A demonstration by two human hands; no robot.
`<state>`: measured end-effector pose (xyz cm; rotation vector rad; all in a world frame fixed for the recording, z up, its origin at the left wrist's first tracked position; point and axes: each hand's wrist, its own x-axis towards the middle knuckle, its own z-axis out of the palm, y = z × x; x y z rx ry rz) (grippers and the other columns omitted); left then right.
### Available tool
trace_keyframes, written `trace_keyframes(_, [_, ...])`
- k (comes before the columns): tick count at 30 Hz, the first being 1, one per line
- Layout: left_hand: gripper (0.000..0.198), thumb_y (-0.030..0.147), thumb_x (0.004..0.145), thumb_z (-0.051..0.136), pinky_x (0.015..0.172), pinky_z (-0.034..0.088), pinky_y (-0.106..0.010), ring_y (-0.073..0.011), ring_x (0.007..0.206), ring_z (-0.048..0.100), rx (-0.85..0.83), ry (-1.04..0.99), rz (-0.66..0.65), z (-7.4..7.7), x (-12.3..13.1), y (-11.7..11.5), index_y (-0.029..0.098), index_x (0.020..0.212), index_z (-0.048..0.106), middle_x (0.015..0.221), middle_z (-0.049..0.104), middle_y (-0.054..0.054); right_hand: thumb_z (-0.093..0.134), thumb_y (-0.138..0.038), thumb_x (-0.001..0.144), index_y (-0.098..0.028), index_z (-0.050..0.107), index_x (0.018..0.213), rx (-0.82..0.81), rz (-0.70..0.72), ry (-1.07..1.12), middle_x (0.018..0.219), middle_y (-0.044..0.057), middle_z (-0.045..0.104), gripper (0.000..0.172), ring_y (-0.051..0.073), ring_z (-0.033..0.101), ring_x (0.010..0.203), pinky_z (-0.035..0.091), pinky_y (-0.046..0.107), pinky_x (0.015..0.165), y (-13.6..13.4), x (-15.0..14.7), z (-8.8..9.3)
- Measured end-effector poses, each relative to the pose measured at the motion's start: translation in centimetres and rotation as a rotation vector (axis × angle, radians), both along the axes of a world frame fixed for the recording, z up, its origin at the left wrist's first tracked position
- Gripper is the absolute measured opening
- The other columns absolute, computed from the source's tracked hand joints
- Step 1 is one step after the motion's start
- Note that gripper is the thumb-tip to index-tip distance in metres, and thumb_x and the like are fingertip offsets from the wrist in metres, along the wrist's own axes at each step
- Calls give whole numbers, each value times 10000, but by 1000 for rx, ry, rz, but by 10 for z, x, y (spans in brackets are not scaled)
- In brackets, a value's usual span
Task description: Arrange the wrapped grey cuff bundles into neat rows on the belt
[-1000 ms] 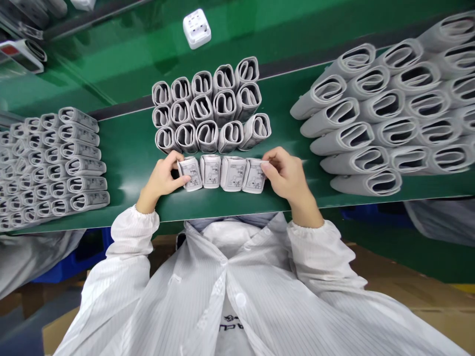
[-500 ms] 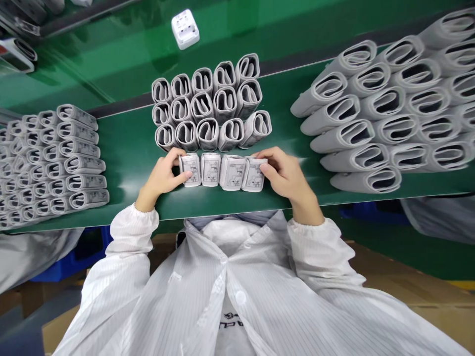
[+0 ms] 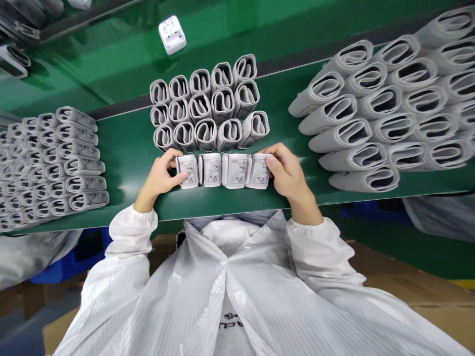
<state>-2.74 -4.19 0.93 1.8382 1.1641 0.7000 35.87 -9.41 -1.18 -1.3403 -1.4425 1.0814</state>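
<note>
A short row of folded grey blood pressure cuffs, printed with line drawings, lies near the front edge of the green bench [image 3: 129, 163]. My left hand [image 3: 161, 175] pinches the leftmost cuff [image 3: 188, 173], its thumb on the printed face and its fingers behind. At the opposite end, my right hand [image 3: 287, 173] grips the rightmost cuff [image 3: 259, 171] between thumb and fingers. Two middle cuffs, one at centre left [image 3: 212, 169] and one at centre right [image 3: 235, 171], sit between them untouched. Just behind the row stands a block of rolled cuffs [image 3: 206, 133], ends facing up.
Many stacked rolled cuffs [image 3: 87, 183] fill the left side. Larger grey rolls [image 3: 356, 158] are piled on the right. A white plastic device [image 3: 172, 34] rests on the far green surface. Blue bins [image 3: 67, 262] and cardboard [image 3: 393, 282] are below the bench.
The row of cuffs has spread wider, with the rightmost cuff and my right fingertips shifted right. The leftmost cuff has moved slightly left with my left hand.
</note>
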Motion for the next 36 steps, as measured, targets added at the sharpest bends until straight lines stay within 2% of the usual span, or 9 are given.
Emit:
trace_keyframes(8, [716,907,855,810,538,402,-261,-124,552,512,-6,-20,4,2,1,0,265,1095,604,722,582,64,576,-992,1025,-292,612,963,-8,1,-3,920,48,774,704,227,622,693,488,408,642,0,0,2])
trace_keyframes(18, [711,913,870,800,518,381,-259,-114,525,474,26,-48,13,3,1,0,264,1069,588,685,551,75,574,-977,1040,-290,601,977,-11,21,0,979,53,802,691,222,628,699,482,407,649,0,0,3])
trace_keyframes(24, [765,993,857,739,479,336,-263,-107,497,435,29,-73,10,1,0,0,273,1055,573,669,524,76,577,-931,1075,-286,623,989,17,24,4,989,57,815,652,230,655,731,493,415,678,-1,1,-1])
trace_keyframes(29, [695,918,897,778,473,336,-256,-99,471,415,88,-164,-18,-5,-3,2,273,1082,601,678,537,84,590,-884,1101,-283,636,1007,22,48,54,1069,62,846,610,218,657,724,486,410,660,-2,0,-4])
trace_keyframes(36, [656,860,897,827,467,329,-243,-101,459,437,94,-180,-17,-7,-4,3,265,1078,619,661,554,86,614,-839,1118,-285,656,1013,39,52,75,1056,51,841,566,208,639,702,468,406,637,-2,0,-6])
